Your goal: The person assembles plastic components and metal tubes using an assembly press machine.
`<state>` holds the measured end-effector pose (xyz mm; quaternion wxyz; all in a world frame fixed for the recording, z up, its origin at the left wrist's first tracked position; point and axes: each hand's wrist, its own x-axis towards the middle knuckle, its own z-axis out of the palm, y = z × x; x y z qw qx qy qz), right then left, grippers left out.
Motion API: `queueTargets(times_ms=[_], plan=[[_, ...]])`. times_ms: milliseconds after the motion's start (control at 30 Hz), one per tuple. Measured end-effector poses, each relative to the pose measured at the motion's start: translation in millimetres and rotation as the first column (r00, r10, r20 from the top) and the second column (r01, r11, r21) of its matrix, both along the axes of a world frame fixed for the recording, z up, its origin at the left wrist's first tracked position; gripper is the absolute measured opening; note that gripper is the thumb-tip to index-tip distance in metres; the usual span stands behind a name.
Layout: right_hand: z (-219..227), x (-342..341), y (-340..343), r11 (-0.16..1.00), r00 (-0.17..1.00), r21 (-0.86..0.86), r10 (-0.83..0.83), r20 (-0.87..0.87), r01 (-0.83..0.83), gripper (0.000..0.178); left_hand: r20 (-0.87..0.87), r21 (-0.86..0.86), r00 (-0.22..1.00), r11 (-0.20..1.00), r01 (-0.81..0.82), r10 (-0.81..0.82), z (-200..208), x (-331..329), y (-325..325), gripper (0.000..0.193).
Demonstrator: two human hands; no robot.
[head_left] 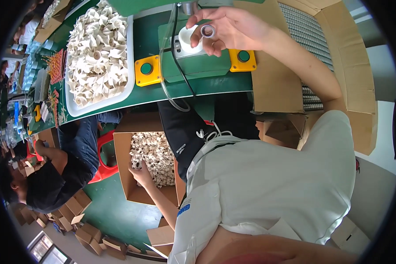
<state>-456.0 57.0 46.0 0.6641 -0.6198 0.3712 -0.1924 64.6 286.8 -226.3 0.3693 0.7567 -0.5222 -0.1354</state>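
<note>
My right hand (235,33) is raised in front of a white round fixture (187,38) on the green press. Its thumb and fingers pinch a small silvery ring (207,31). Low on the left, my left hand (141,174) reaches into a cardboard box (122,165) filled with whitish bladed plastic parts (156,154). The fingers there are closed around a small whitish bladed part (137,164), seen only in part. More of these parts (97,55) are heaped in a white tray (130,53) on the green table.
Yellow boxes with green push buttons (147,69) (243,56) flank the fixture. A black cable (180,70) and a clear hose (166,90) hang over the table edge. At right, an open carton (270,83) holds rows of metal rings (306,33). A co-worker (57,176) sits at left.
</note>
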Motion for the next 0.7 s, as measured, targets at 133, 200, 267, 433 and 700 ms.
queueTargets(times_ms=[133,200,267,433,700], plan=[[-19.1,16.8,-19.8,0.987,0.998,-0.163,-0.017,-0.052,0.009,0.027,0.383,0.011,0.84,0.908,-0.419,0.383,-83.3,72.9,61.5,0.033],[-24.6,10.1,-37.0,0.965,0.993,-0.256,-0.086,-0.081,0.062,0.028,0.171,0.122,0.924,0.923,-0.364,0.342,-47.2,68.4,38.3,0.029],[-29.7,3.3,-49.3,0.936,0.987,-0.34,-0.128,-0.101,0.087,0.028,-0.046,0.227,0.945,0.924,-0.307,0.325,-6.6,51.8,27.0,0.024],[-36.7,-7.5,-44.0,0.816,0.957,-0.559,-0.258,-0.13,0.144,0.029,-0.483,0.297,0.858,0.954,-0.03,0.178,91.9,-57.7,-46.4,0.013],[-40.5,-14.7,-36.8,0.525,0.86,-0.834,-0.491,-0.135,0.17,0.03,0.127,-0.305,0.759,0.703,0.643,-0.639,245.9,-246.0,-168.5,0.017]])
